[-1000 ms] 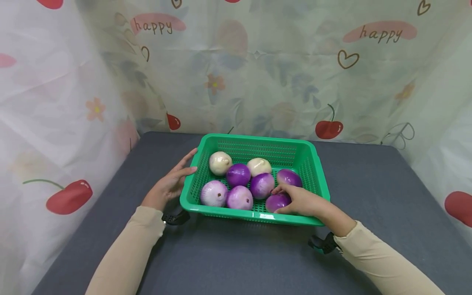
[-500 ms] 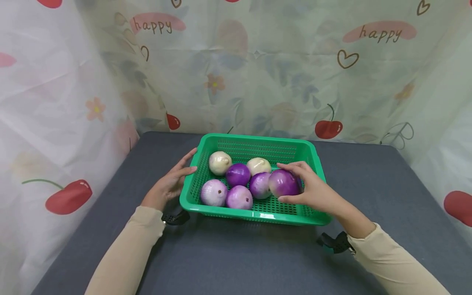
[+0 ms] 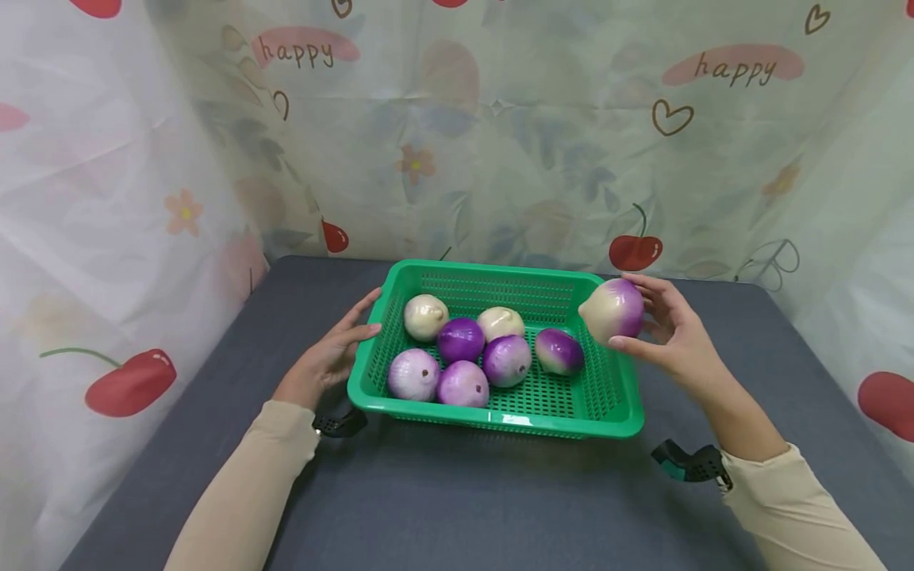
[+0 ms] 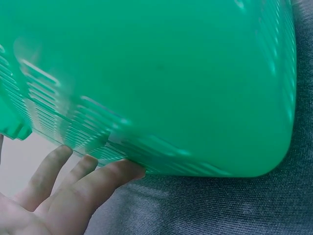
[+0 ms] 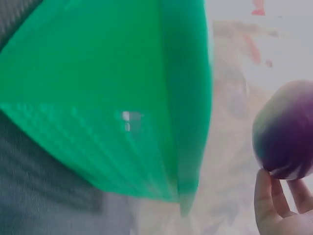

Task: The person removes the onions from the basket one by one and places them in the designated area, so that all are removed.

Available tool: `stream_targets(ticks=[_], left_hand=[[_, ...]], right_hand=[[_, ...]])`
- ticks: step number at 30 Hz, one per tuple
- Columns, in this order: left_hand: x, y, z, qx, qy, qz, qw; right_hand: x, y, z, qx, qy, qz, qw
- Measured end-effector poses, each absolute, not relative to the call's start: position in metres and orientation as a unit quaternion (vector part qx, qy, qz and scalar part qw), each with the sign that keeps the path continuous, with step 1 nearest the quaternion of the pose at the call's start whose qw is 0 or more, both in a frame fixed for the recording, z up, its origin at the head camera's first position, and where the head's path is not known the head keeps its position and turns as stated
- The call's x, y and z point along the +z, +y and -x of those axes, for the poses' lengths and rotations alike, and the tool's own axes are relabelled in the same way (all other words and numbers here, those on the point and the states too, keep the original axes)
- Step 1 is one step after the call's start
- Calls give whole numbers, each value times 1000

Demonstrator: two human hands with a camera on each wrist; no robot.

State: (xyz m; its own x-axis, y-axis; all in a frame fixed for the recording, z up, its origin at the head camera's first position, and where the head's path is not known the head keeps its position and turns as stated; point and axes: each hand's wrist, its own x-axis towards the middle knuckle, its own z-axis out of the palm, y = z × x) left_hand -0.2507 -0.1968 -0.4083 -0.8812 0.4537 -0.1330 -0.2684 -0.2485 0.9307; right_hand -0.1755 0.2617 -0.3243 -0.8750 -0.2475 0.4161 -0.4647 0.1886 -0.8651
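Note:
A green slotted plastic basket (image 3: 550, 428) stands on the dark table and holds several purple onions (image 3: 464, 384) and whitish ones (image 3: 426, 317). My right hand (image 3: 674, 333) grips a white-and-purple onion (image 3: 610, 311) between thumb and fingers, raised over the basket's right rim. The right wrist view shows that onion (image 5: 286, 129) dark above the fingertips, beside the basket wall (image 5: 98, 147). My left hand (image 3: 324, 361) rests against the basket's left side, fingers extended. In the left wrist view its fingers (image 4: 93, 188) touch the slotted wall (image 4: 161, 98).
The dark grey tabletop (image 3: 457, 492) extends around the basket, in front and to both sides. A printed curtain (image 3: 493, 159) with cherries and lettering hangs behind and at the sides. Each wrist carries a black band (image 3: 689, 461).
My right hand has lifted an onion from the basket's front right and carried it up and rightward to the rim. The left hand has stayed in place.

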Motion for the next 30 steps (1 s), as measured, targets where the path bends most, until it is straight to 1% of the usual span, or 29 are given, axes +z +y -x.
stream_targets(ticks=[4,10,14,18,23,30], left_hand=[[-408,-197,251,785,569,-78,231],[-409,-197,252,785,570,-76,230],[-410,-197,251,784,572,-78,229],[-409,-197,251,782,575,-81,227],[-410,-197,251,780,577,-80,227],[-410,-197,252,779,578,-83,226]], right_hand=[[-327,275,179,641,-733,-205,94],[-332,292,192,661,-725,-159,111],[-338,301,204,655,-734,-123,131],[-344,309,216,615,-773,-68,142],[-359,322,231,547,-828,-5,124],[-384,337,249,491,-864,54,94]])
